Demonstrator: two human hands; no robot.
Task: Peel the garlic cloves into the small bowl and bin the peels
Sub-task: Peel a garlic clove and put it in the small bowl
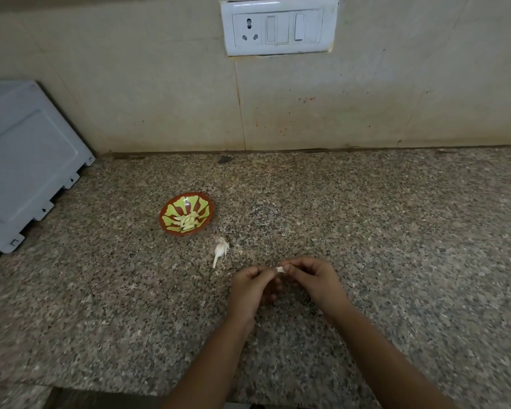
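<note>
At the far left a grey appliance [27, 160] is leaning near the wall, and to its right the small bowl [167, 211] is sitting on the speckled countertop [396, 231], holding a heap of peeled cloves [188, 222] towards its near side. Just near and right of the bowl a papery garlic remnant [221, 249] is lying with its long axis running far to near, its thin stalk end pointing near and slightly left. Further right, the left hand [252, 286] is curling its fingers beside the work, though whether it is gripping anything cannot be told. The right hand [310, 278] is pinching a garlic clove [280, 269] at its fingertips, held above the counter between the two hands, near and right of the bowl. Only the clove's white tip is showing, pointing left towards the other hand; its long axis is probably lying left to right, but most of it is hidden. The likely trouble is the clove slipping from so small a pinch as the skin is tugged, or flakes dropping onto the speckled stone, where they would be hard to find for binning; no bin is showing.
</note>
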